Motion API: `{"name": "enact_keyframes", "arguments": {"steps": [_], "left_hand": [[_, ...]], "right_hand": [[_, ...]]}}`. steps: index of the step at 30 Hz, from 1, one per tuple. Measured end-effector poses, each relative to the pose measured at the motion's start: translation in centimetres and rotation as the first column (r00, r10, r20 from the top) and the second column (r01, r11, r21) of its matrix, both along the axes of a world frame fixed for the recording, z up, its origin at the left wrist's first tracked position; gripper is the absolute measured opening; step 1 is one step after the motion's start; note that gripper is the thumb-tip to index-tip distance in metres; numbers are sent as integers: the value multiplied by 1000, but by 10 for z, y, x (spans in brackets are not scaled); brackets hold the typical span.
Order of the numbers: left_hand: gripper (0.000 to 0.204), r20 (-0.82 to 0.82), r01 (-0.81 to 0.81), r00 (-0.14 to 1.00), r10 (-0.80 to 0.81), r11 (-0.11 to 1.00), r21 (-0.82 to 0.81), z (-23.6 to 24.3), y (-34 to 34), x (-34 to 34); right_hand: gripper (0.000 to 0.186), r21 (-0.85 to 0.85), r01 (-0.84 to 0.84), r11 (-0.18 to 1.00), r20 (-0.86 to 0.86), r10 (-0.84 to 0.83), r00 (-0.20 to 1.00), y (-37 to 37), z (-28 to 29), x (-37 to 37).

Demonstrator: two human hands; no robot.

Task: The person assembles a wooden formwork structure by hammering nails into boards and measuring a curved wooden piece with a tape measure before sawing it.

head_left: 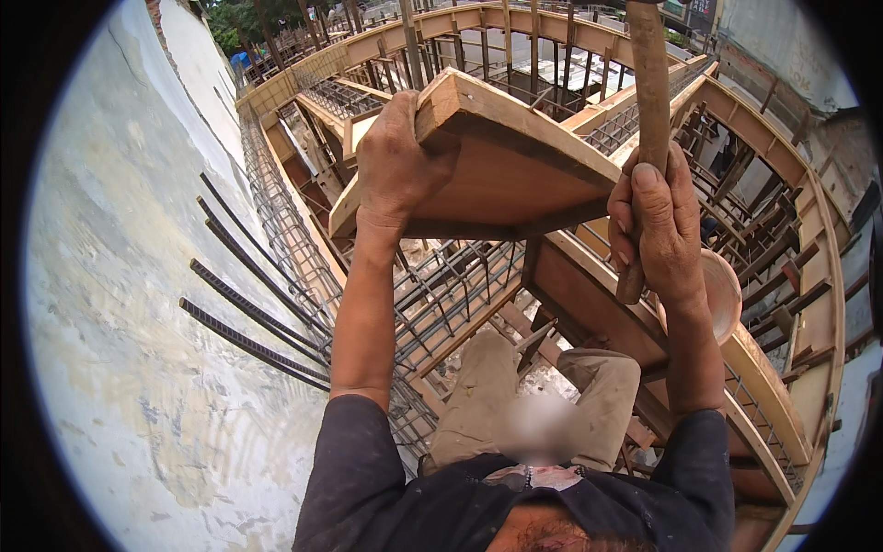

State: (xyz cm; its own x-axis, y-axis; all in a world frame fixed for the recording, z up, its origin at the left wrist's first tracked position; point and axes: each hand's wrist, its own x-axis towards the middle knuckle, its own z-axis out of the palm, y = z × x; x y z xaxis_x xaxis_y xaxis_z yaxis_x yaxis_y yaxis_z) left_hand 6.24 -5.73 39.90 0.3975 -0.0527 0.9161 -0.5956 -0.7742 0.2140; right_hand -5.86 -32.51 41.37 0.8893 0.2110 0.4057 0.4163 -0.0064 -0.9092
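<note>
My left hand point(400, 170) is closed around the upper left edge of a framed wooden panel point(510, 184). This panel tilts in front of me, its plywood face framed by timber strips. In my right hand point(660, 216) is a hammer point(650, 87), held upright by its wooden handle beside the panel's right corner. The hammer's head is mostly cut off by the top of the view. Under the panel lies a cage of steel bars point(460, 290) between wooden form boards point(589, 299).
A weathered wall point(175, 359) fills the left, with several bent rebar ends point(248, 336) jutting out beside my left arm. A round bowl-like container point(722, 294) sits behind my right wrist. Timber beam forms point(819, 248) and upright props surround deep openings.
</note>
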Motion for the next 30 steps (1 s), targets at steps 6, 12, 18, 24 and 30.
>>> {"name": "enact_keyframes", "arguments": {"steps": [6, 12, 18, 24, 30], "left_hand": [[44, -13, -31, 999, 31, 999, 9, -5, 8, -4], [56, 75, -76, 995, 68, 991, 106, -10, 18, 0], [56, -32, -1, 999, 1, 1000, -6, -4, 10, -3], [74, -106, 104, 989, -104, 995, -11, 1, 20, -20], [83, -94, 103, 989, -118, 983, -149, -14, 26, -15]], "right_hand": [[36, -423, 36, 905, -36, -56, 998, 1, -6, 7], [31, 157, 149, 976, 136, -171, 976, -41, 9, -3], [33, 401, 193, 895, 82, -245, 966, -74, 31, 20], [40, -116, -82, 990, -328, 40, 944, -64, 1, 32], [33, 300, 108, 948, 121, -150, 981, -93, 38, 36]]}}
